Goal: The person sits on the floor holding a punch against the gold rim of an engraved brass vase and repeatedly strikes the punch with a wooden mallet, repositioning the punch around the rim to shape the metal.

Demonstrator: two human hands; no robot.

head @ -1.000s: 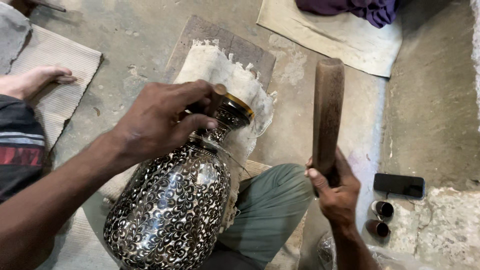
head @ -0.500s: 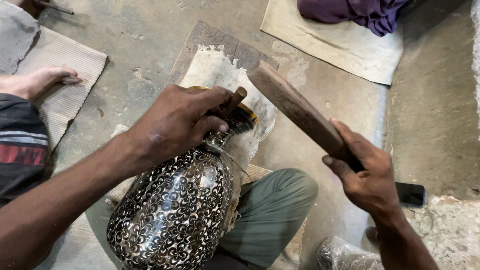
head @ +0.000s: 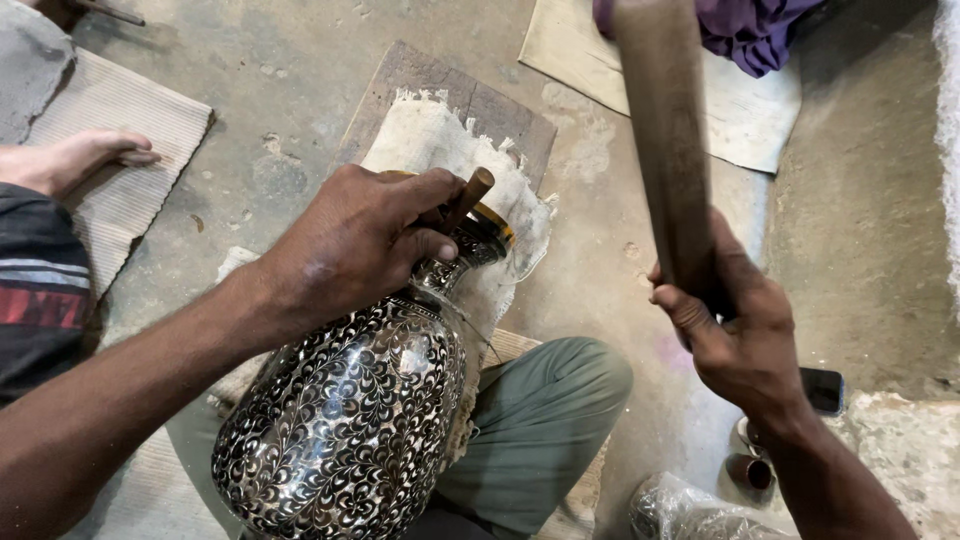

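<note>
Engraved black-and-silver vase lies tilted across the person's lap, braced on the knee, neck pointing far. Left hand grips a small wooden punch against the neck. Right hand clenches a raised wooden baton, right of the vase. Frayed cloth on a board pads the rim.

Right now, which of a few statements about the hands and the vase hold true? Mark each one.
1. The left hand grips a small rod at the neck of the patterned vase. True.
2. The right hand holds a wooden club raised upright. True.
3. The vase stands upright on the floor. False: it lies tilted across the person's lap.
4. The right hand rests on the vase. False: it is apart from it, to the side.
5. A purple cloth lies at the top. True.
</note>
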